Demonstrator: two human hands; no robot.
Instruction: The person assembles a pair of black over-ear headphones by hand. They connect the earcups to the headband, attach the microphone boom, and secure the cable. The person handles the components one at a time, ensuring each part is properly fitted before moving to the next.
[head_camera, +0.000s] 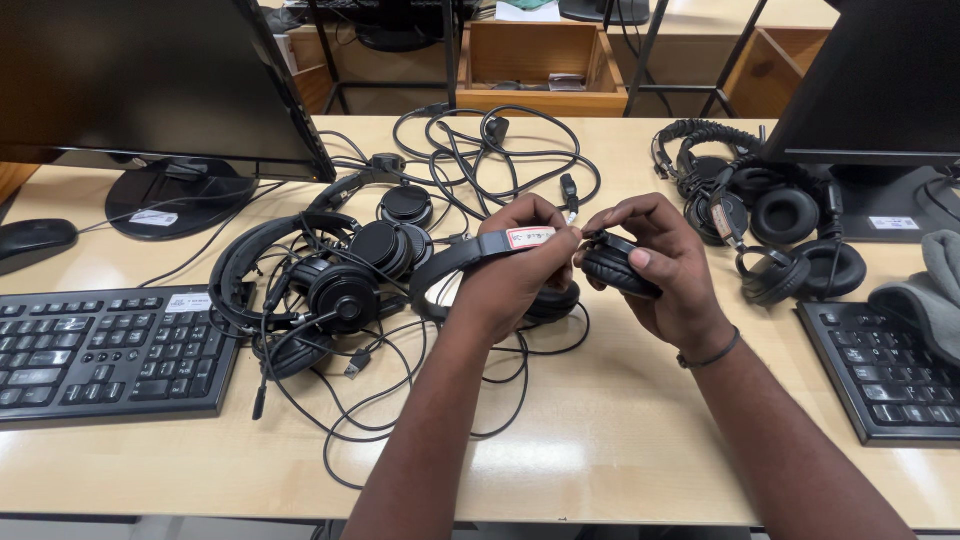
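Gripping black headset (480, 250) above surface (600, 430), centre | left hand (515, 265) fingers curled around labelled headband | right hand (660, 265) fingers pinching ear cup (615, 270) | tangled headsets pile (330, 270) just left, cables looping under | 2 keyboards: left keyboard (105, 350), right keyboard (885, 370) | more headsets (770, 215) right by monitor stand.

The left hand (515, 268) covers the middle of the headset (470, 255) it holds, so the join of band and lower ear cup is hidden. The right hand (665, 275) hides much of the ear cup (612, 270). The left monitor (140, 80), right monitor (880, 80), left keyboard (100, 350) and right keyboard (880, 375) run past the edges. The band's label is too small to tell.
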